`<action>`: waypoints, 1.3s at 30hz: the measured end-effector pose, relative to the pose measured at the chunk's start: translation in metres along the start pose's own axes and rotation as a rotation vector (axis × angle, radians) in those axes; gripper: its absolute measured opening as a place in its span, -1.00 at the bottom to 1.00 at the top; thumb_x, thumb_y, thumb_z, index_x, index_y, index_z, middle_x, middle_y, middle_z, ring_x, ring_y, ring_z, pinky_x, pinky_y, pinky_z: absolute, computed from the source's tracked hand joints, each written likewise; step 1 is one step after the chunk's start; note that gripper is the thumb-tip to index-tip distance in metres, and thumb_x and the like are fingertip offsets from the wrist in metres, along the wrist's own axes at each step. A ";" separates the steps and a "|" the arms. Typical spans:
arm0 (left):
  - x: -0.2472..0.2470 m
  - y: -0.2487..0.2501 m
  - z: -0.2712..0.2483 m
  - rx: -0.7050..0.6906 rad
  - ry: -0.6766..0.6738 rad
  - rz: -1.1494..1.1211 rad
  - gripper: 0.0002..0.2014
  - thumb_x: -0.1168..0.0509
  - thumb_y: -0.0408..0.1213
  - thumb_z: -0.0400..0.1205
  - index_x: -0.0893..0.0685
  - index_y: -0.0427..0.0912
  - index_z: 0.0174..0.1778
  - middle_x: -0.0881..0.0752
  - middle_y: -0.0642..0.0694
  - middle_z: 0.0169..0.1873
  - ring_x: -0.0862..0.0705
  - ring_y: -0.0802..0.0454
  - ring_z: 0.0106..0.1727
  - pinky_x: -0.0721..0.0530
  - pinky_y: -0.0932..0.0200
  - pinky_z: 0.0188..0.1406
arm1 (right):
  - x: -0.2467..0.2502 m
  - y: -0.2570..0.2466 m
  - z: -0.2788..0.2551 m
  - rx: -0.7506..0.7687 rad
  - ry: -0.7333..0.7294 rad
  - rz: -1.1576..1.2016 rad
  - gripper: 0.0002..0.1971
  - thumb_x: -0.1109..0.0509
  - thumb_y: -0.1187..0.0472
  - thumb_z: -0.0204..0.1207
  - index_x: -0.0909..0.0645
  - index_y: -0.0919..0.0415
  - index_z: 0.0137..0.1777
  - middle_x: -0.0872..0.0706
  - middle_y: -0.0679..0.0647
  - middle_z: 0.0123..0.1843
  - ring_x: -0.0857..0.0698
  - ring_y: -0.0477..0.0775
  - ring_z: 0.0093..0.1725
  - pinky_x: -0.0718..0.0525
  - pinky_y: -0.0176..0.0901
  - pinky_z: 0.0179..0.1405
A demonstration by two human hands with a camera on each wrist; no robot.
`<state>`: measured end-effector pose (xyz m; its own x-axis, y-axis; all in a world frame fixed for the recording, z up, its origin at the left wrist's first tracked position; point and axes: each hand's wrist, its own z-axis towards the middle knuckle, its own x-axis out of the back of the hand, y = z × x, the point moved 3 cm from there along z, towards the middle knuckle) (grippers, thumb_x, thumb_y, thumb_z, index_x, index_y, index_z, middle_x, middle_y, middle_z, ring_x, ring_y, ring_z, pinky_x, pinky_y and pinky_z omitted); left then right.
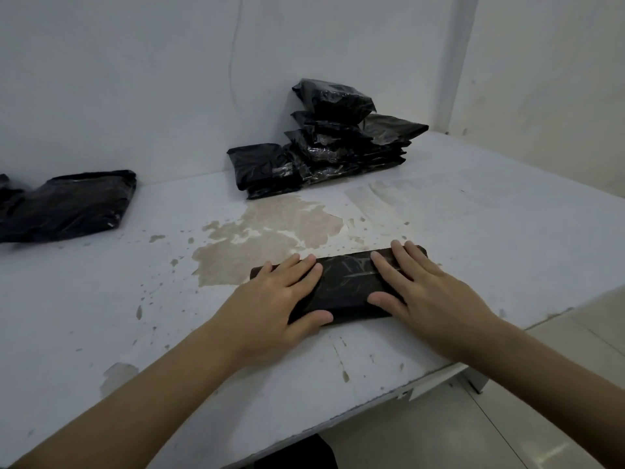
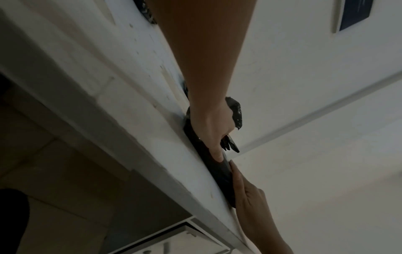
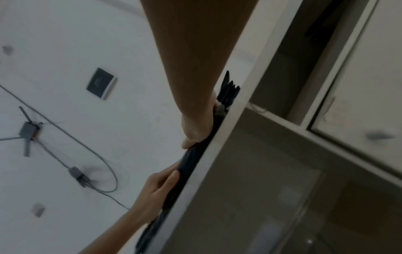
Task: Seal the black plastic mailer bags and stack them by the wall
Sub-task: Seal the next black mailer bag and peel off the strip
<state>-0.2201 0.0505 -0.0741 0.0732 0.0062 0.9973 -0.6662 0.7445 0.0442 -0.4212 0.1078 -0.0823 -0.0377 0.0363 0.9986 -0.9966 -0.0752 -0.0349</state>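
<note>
Bag (image 1: 345, 286) lies flat on the table (image 1: 101, 316) near the front edge, long side running left to right. Left hand (image 1: 270, 299) rests palm-down on its left end, fingers straight and spread across the top, thumb along the near edge. Right hand (image 1: 422, 282) lies likewise on the right end, fingers extended toward 11 o'clock, thumb against the near edge — neither hand is closed round the bag. From the bag, the stack (image 1: 331, 143) stands at 12 o'clock against the wall (image 1: 135, 79), several bags high. A loose bag (image 1: 67, 204) lies at 10 o'clock, well apart, by the wall. Worn brown patch (image 1: 263, 238) marks the tabletop just beyond the bag — between it and the stack.
</note>
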 end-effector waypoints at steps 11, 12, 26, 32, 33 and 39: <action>0.000 0.010 -0.002 0.013 0.287 0.051 -0.38 -0.11 0.24 0.54 -0.78 -0.29 -0.07 -0.74 -0.17 0.13 -0.53 -0.18 0.45 -0.50 -0.28 0.37 | 0.005 0.011 0.001 -0.079 0.096 0.360 -0.21 0.20 -0.41 0.41 -0.15 -0.15 0.64 0.05 -0.15 0.70 0.20 -0.14 0.67 0.06 -0.15 0.60; 0.002 0.013 0.000 0.003 0.291 0.045 -0.45 -0.14 0.20 0.50 -0.73 -0.27 -0.15 -0.70 -0.17 0.10 -0.47 -0.20 0.50 -0.55 -0.25 0.35 | 0.005 0.007 0.002 -0.111 0.144 0.414 -0.31 0.15 -0.34 0.52 -0.22 -0.13 0.62 -0.01 -0.12 0.70 0.18 -0.10 0.68 0.07 -0.12 0.61; 0.014 0.008 0.030 -0.230 0.161 -0.131 -0.50 -0.11 0.19 0.34 -0.66 -0.16 -0.14 -0.54 0.04 0.42 -0.18 0.22 0.61 -0.74 0.01 0.04 | 0.020 0.007 0.010 -0.190 0.167 0.260 -0.56 -0.16 -0.20 0.61 -0.49 -0.18 0.45 -0.37 0.09 0.61 -0.62 0.14 0.30 -0.48 -0.15 0.28; 0.006 0.007 0.039 -0.397 0.117 -0.275 -0.81 -0.26 -0.04 0.38 -0.53 -0.09 -0.42 -0.50 0.03 0.49 -0.22 0.32 0.56 -0.57 0.36 0.21 | 0.024 0.024 0.024 -0.164 0.311 0.464 -0.71 -0.34 -0.07 0.54 -0.85 0.04 -0.14 -0.70 0.11 -0.20 -0.66 0.00 0.04 -0.38 -0.50 -0.17; 0.006 0.007 0.039 -0.395 0.089 -0.313 -0.82 -0.26 -0.07 0.39 -0.45 -0.03 -0.44 -0.50 0.06 0.48 -0.26 0.36 0.53 -0.41 0.54 0.25 | 0.025 0.028 0.028 -0.173 0.328 0.474 -0.66 -0.37 -0.04 0.53 -0.83 0.16 -0.27 -0.71 0.18 -0.31 -0.69 0.04 -0.06 -0.38 -0.55 -0.21; 0.007 0.004 0.036 -0.328 0.039 -0.455 -0.41 -0.30 -0.13 0.46 -0.44 0.11 0.46 -0.61 0.19 0.23 -0.49 0.55 0.15 -0.43 0.57 0.01 | 0.043 0.051 0.054 -0.332 0.193 0.678 -0.71 -0.46 0.10 0.51 -0.79 0.25 -0.36 -0.68 0.20 -0.47 -0.56 -0.03 -0.47 -0.45 -0.50 -0.52</action>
<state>-0.2491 0.0299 -0.0648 0.3309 -0.3436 0.8789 -0.2961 0.8465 0.4424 -0.4696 0.0520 -0.0391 -0.6283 0.2638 0.7319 -0.7203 0.1583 -0.6754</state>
